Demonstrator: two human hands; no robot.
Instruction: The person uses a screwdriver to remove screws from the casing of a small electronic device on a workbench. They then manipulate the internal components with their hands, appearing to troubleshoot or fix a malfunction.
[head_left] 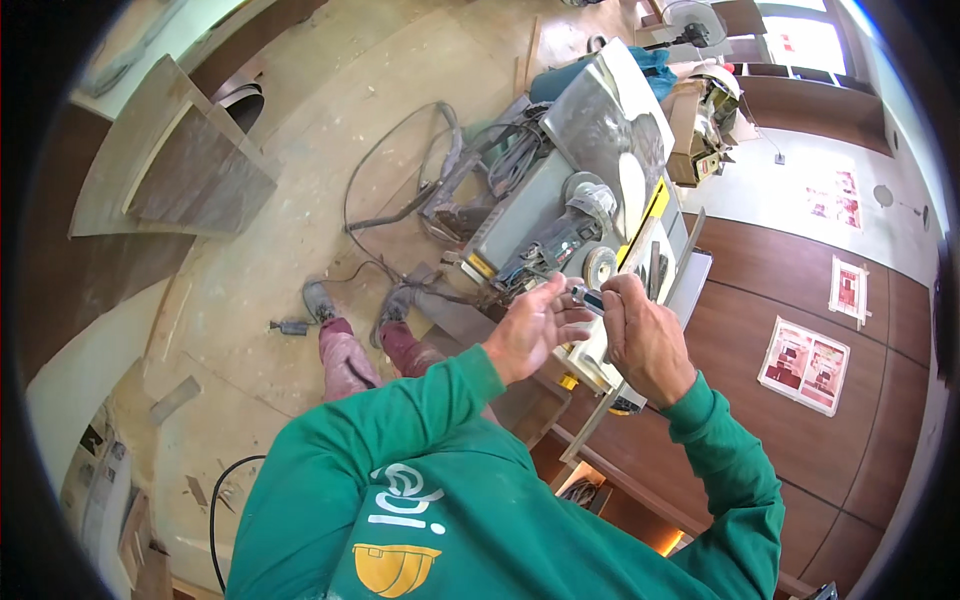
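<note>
The person's right hand is curled around a small metal-tipped tool, which sticks out to the left, toward the other palm. The left hand is turned up with its fingers spread, just beside the tip; I can't tell whether they touch. Tool and hands are at the near end of a cluttered grey surface, where a dusty power tool lies just beyond, beside a round disc. Cables loop across the floor to the left.
</note>
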